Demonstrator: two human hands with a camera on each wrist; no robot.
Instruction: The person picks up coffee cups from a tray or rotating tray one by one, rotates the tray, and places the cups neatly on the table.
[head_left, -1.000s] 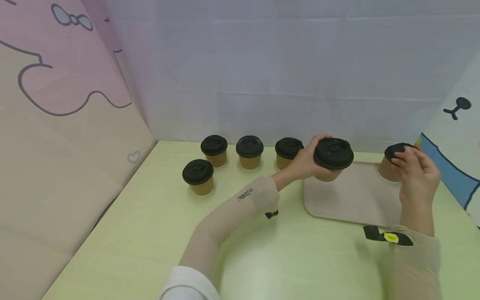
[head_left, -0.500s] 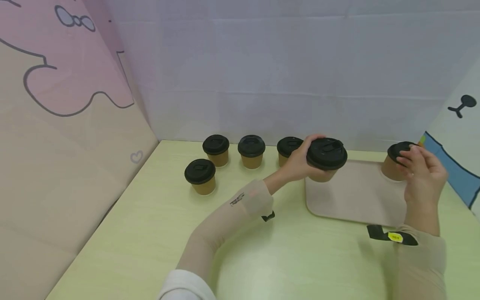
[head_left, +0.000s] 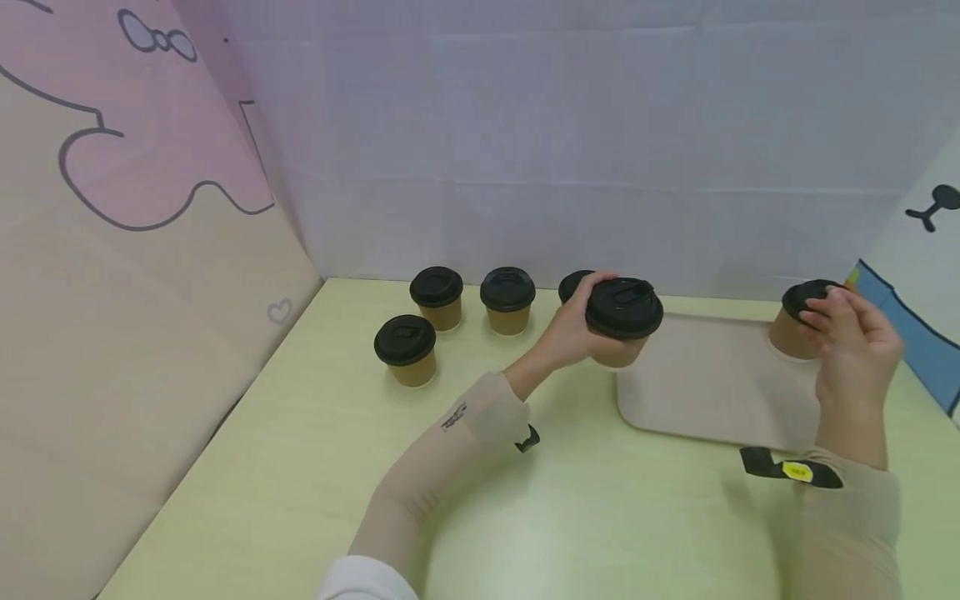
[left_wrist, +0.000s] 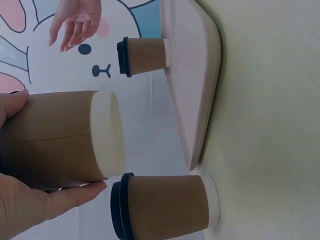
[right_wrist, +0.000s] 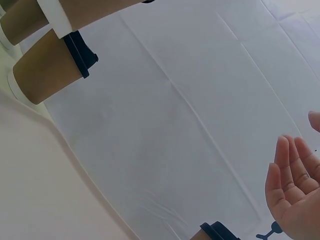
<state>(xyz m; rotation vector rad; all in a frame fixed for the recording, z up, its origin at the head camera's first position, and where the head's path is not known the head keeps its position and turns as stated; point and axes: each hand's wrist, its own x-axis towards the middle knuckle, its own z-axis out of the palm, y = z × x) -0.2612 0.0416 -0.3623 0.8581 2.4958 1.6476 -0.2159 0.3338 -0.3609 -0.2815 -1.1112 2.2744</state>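
My left hand (head_left: 562, 337) grips a brown paper coffee cup with a black lid (head_left: 625, 310), fingers and thumb around its side. In the left wrist view the held cup (left_wrist: 55, 140) is raised, its pale base showing. It overlaps the left edge of the beige tray (head_left: 712, 383) in the head view. On the tray's far right stands another lidded coffee cup (head_left: 792, 333). My right hand (head_left: 858, 358) hovers near that cup; the right wrist view shows the hand (right_wrist: 297, 185) with relaxed fingers and nothing in them, apart from the cup's lid (right_wrist: 218, 231).
Several more lidded cups stand on the pale green table (head_left: 600, 517): a back-row cup (head_left: 441, 310), one beside it (head_left: 507, 317), a nearer cup (head_left: 408, 358), and one (head_left: 573, 287) partly hidden behind my left hand. A pale cloth wall (head_left: 562, 150) closes the back.
My left hand has carried its cup leftward, from above the tray toward the tray's left edge. The right hand stays near the cup on the tray. The head view has shifted slightly.
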